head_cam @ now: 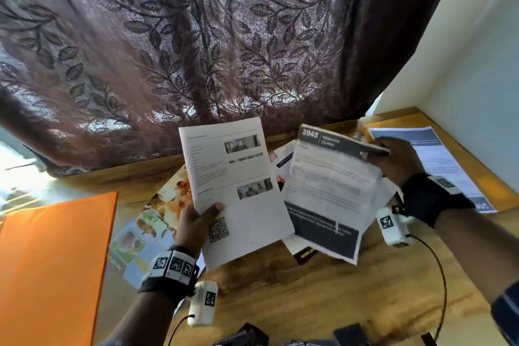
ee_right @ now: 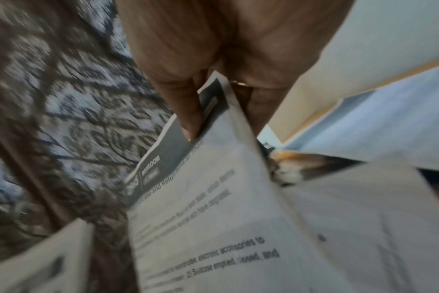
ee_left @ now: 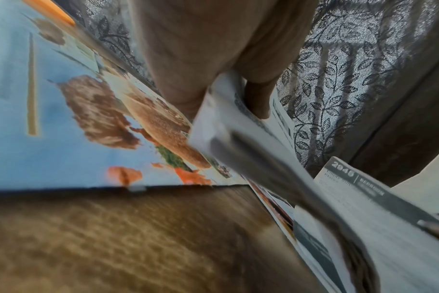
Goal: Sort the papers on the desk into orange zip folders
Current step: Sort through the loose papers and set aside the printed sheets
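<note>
Head view: the left hand (head_cam: 193,223) pinches a white sheet (head_cam: 234,188) by its lower edge; the right hand (head_cam: 394,161) pinches a banded sheet (head_cam: 325,194) by its top corner, both above the counter (head_cam: 323,298). Held so thinly, either sheet could slip or crease. Two orange folders (head_cam: 53,261) seem visible, one under papers far right; loose sheets overlap, uncountable.

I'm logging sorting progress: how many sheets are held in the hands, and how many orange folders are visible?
Held sheets: 2, the QR-code sheet in the left hand and the 2945 sheet in the right hand.
Orange folders: 2, the left folder and the right folder, which shows only an edge under a blue-headed sheet.
Total: 4
</note>
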